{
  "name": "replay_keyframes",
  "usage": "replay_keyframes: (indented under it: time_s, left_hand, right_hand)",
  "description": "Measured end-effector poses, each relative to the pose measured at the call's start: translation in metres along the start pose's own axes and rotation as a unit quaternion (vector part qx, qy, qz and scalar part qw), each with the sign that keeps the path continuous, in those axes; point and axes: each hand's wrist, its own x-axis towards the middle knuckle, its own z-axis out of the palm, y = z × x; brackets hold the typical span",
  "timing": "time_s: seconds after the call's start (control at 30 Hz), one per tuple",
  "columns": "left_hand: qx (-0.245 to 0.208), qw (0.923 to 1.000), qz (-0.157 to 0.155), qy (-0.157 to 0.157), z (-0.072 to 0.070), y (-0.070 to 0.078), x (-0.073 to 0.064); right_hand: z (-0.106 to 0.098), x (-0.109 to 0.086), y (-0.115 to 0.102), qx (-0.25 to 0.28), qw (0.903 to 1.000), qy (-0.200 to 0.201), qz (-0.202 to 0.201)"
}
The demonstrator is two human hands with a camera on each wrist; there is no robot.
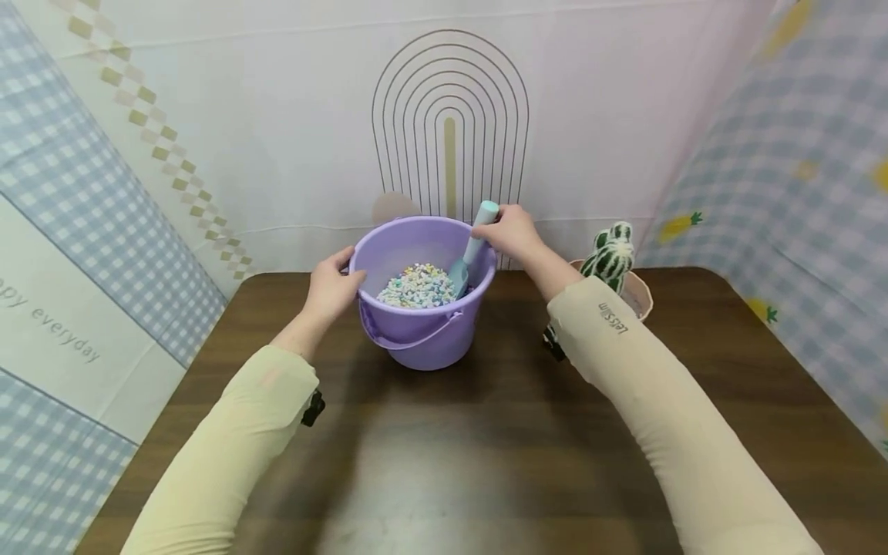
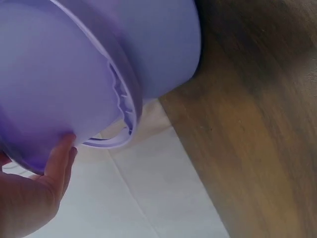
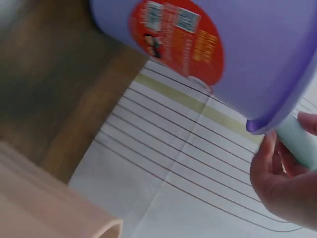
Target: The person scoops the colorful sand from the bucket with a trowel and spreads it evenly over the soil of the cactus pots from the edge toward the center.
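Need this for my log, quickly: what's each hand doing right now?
Left hand: gripping the purple bucket.
Right hand: holding the light blue scoop.

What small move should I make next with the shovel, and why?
Probably push the shovel deeper into the colored bits: its blade meets them at one side, your right hand grips it, and your left hand holds the bucket.
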Motion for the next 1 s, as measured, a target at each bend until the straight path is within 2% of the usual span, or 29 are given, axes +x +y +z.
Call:
replay_keyframes:
  time_s: [0.1, 0.23, 0.3, 0.43, 0.57, 0.77, 1.0]
  left_hand:
    - [-0.036, 0.9992, -0.019, -0.005, 0.000, -0.001, -0.001]
    - [-0.070, 0.9970, -0.031, 0.006, 0.001, -0.003, -0.002]
    - [-0.070, 0.9970, -0.029, 0.017, 0.003, -0.003, -0.002]
    - [-0.070, 0.9966, -0.028, 0.034, 0.004, -0.004, -0.001]
    - [-0.080, 0.9954, -0.036, 0.039, 0.003, -0.005, -0.002]
    - [-0.083, 0.9936, -0.044, 0.063, 0.001, -0.006, -0.005]
    - [-0.081, 0.9909, -0.039, 0.100, 0.003, -0.008, -0.003]
  right_hand:
    - [0.000, 0.003, -0.004, -0.019, 0.9996, 0.000, 0.020]
    - [0.005, 0.004, -0.010, -0.064, 0.9978, 0.014, 0.015]
    - [0.006, 0.003, -0.013, -0.056, 0.9982, 0.021, 0.004]
    - [0.002, 0.002, -0.015, -0.021, 0.9977, 0.051, -0.040]
    - [0.002, 0.001, -0.012, -0.018, 0.9955, 0.071, -0.060]
    - [0.014, 0.001, -0.018, -0.027, 0.9965, 0.042, -0.067]
    - [0.018, 0.000, -0.017, 0.001, 0.9972, 0.005, -0.075]
